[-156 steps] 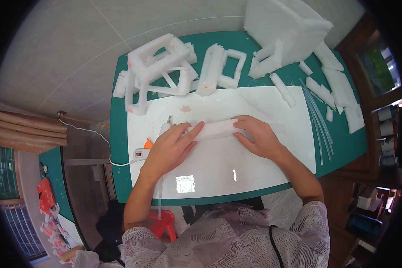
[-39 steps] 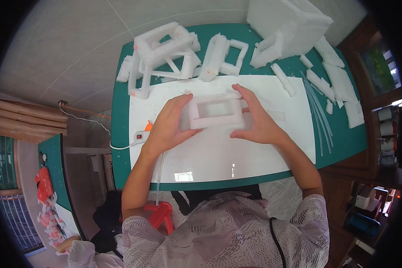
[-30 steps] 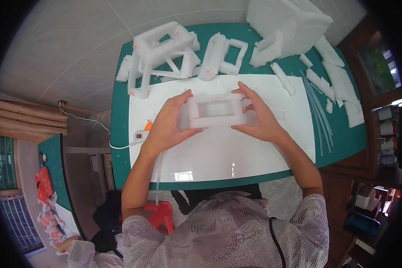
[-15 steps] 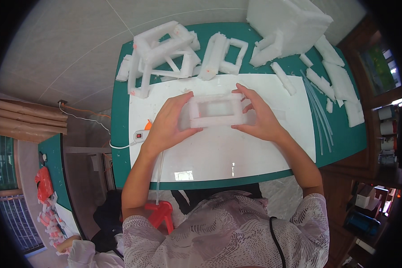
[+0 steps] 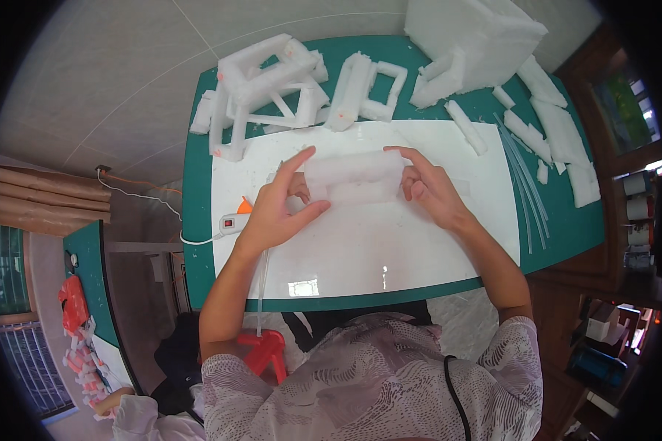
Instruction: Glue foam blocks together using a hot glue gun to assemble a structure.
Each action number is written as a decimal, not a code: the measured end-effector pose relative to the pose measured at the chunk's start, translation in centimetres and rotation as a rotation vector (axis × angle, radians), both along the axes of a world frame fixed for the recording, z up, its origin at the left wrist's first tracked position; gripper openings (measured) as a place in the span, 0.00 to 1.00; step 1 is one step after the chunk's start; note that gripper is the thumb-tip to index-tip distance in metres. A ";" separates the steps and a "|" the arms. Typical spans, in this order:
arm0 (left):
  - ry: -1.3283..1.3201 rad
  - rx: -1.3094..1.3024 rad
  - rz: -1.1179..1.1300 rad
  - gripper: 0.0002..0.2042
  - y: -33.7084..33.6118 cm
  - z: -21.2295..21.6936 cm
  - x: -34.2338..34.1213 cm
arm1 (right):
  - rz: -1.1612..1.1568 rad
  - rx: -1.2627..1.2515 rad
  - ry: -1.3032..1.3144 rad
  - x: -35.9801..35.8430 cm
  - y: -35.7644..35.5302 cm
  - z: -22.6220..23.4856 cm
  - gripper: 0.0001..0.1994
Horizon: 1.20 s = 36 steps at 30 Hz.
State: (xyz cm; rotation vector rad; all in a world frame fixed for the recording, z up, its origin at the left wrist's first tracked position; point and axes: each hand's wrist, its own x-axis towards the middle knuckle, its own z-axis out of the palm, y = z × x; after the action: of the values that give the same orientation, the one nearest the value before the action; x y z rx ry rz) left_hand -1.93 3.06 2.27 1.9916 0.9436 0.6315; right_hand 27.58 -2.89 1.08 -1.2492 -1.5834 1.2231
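Between my two hands is a small rectangular frame of white foam (image 5: 354,167), turned so that a solid long side faces up. My left hand (image 5: 281,204) grips its left end, with the index finger stretched past the far corner and the thumb along the near corner. At the other end, my right hand (image 5: 434,192) has its index finger over the far top corner, the other fingers bent against the end. The frame is over a glossy white board (image 5: 331,253). A glue gun (image 5: 233,223) with an orange tip lies beside my left wrist.
Joined foam frames (image 5: 268,84) and a smaller foam piece (image 5: 353,92) stand at the back. A large foam block (image 5: 474,48) is back right, near loose foam strips (image 5: 563,136) and clear glue sticks (image 5: 522,184). A red stool (image 5: 265,354) stands below the green table (image 5: 198,184). Another person's sleeve (image 5: 136,419) shows lower left.
The foam frame has been tilted over, so its opening no longer faces up and a long side does. My fingers have shifted their grip at both ends.
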 end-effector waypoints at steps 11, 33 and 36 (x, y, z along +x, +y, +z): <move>-0.251 -0.424 0.028 0.42 0.5 0.4 -0.1 | -0.022 0.071 -0.416 -1.9 -0.5 1.9 0.46; 0.050 0.517 -0.070 0.41 -0.9 1.4 0.4 | -0.003 0.153 -0.375 -1.0 -0.8 2.1 0.41; 0.035 0.479 -0.074 0.39 -0.8 1.6 0.5 | -0.028 0.227 -0.360 -0.7 -0.6 1.8 0.41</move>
State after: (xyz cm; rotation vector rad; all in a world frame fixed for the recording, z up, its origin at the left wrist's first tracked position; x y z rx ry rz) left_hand -1.43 2.26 3.83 2.4522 0.7843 0.8424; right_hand 26.84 -3.54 2.88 -1.3897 -1.8931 0.8020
